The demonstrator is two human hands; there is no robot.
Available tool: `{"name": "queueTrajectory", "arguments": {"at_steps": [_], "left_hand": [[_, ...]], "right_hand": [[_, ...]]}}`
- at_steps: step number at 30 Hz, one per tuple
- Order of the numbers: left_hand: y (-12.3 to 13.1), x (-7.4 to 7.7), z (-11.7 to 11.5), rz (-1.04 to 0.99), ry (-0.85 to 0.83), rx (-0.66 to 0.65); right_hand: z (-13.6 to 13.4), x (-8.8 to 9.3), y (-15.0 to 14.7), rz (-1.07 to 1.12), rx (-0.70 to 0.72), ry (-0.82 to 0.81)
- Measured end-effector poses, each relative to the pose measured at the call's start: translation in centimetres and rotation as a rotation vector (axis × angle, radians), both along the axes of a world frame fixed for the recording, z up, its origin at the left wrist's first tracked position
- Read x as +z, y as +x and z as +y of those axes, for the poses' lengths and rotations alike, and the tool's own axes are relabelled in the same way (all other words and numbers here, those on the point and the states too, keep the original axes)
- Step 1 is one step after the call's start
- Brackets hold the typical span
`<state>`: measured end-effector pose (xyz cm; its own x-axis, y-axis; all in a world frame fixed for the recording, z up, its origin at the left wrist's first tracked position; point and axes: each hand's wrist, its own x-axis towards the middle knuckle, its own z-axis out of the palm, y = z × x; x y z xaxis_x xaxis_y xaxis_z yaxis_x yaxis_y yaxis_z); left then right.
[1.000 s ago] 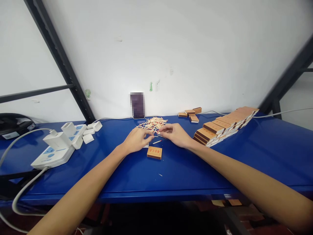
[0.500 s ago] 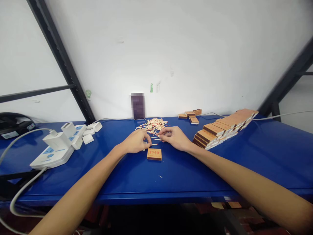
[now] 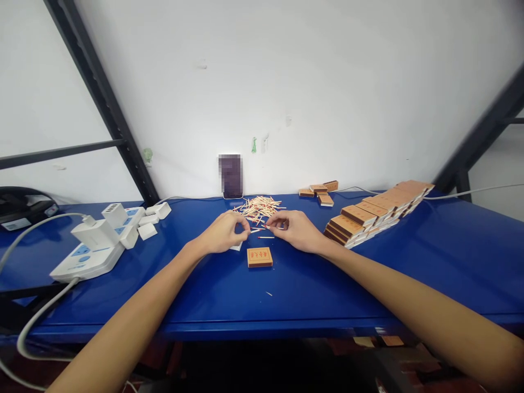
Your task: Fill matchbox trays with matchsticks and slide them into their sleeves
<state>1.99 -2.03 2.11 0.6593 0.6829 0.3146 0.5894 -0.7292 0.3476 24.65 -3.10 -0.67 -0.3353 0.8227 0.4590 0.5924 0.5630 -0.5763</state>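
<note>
My left hand [image 3: 224, 232] has thumb and forefinger pinched on a match [image 3: 255, 230] just in front of the match pile. Partly hidden beneath that hand is a small white tray [image 3: 236, 247]. Opposite it, my right hand [image 3: 295, 231] pinches a match [image 3: 267, 226] by the near edge of the pile, its fingers curled. A loose match [image 3: 266, 237] lies on the blue table between the hands. Behind them spreads the heap of red-tipped matches [image 3: 262, 207]. Closer to me, an orange matchbox [image 3: 260, 256] lies flat, printed side up.
Stacked matchboxes [image 3: 368, 213] slope along the right, and several more matchboxes [image 3: 318, 189] lie by the wall. A phone [image 3: 231, 177] leans on the wall. On the left are a power strip [image 3: 88, 262] with chargers, white cables and white blocks [image 3: 147, 231]. A broken match piece [image 3: 269, 293] lies in front.
My left hand has drawn up and slightly left, uncovering more of the white tray. My right hand stays almost in place, still pinching.
</note>
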Motion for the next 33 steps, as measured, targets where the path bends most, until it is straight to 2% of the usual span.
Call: {"name": "queueTrajectory", "arguments": {"at_steps": [6, 14, 19, 24, 33], "left_hand": [[-0.1, -0.1, 0.0, -0.183, -0.096, 0.018], [0.1, -1.1, 0.7, -0.172, 0.023, 0.055], [0.2, -1.5, 0.8, -0.261, -0.025, 0.045], [0.4, -1.3, 0.4, -0.304, -0.123, 0.01], [0.9, -1.0, -0.4, -0.355, -0.148, -0.076]], "right_hand": [[0.4, -0.8, 0.1, -0.064, 0.06, 0.027], [0.2, -0.5, 0.0, -0.061, 0.057, 0.072], [0.3, -0.7, 0.1, -0.042, 0.065, 0.072], [0.2, -0.6, 0.0, -0.054, 0.101, 0.041], [-0.4, -0.4, 0.0, -0.147, 0.172, 0.126]]}}
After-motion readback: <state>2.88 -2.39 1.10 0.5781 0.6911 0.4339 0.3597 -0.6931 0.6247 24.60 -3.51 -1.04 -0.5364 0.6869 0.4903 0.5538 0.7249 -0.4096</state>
